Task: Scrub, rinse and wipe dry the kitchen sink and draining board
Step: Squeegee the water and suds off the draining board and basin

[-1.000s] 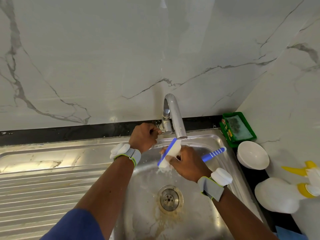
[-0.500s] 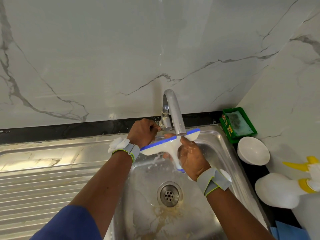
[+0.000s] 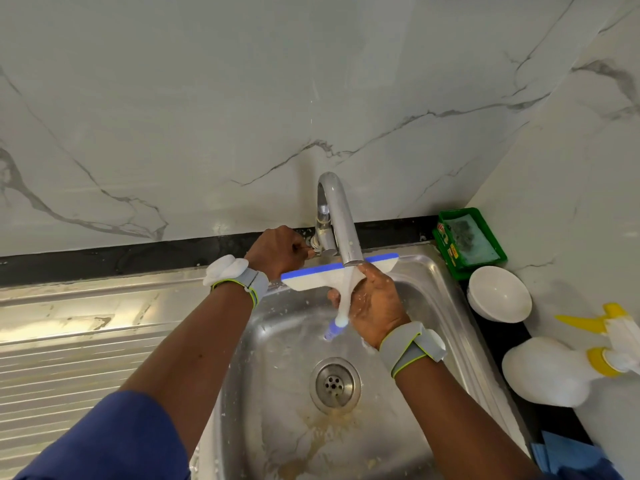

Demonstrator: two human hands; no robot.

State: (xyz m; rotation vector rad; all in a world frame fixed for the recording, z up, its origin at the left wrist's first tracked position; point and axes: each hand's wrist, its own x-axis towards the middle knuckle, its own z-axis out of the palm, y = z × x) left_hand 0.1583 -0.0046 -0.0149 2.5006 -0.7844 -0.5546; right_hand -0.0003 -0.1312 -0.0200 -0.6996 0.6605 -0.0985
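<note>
My right hand (image 3: 375, 304) grips the handle of a white squeegee (image 3: 311, 277) with a blue blade, held level right under the spout of the chrome tap (image 3: 341, 220). Water runs down the squeegee's handle into the steel sink (image 3: 277, 393). My left hand (image 3: 277, 249) grips the tap's small lever at its base. The sink bowl is wet, with brownish residue around the drain (image 3: 335, 384). The ribbed draining board (image 3: 69, 358) lies to the left.
On the dark counter to the right stand a green soap tray (image 3: 467, 242), a white bowl (image 3: 498, 294) and a white spray bottle (image 3: 554, 370) with a yellow trigger. A blue cloth (image 3: 568, 452) lies at the lower right. Marble walls close in behind and at the right.
My right hand has turned the squeegee from blade-upright to level under the spout, handle pointing down. My left hand stays on the tap lever. The view has tilted slightly upward.
</note>
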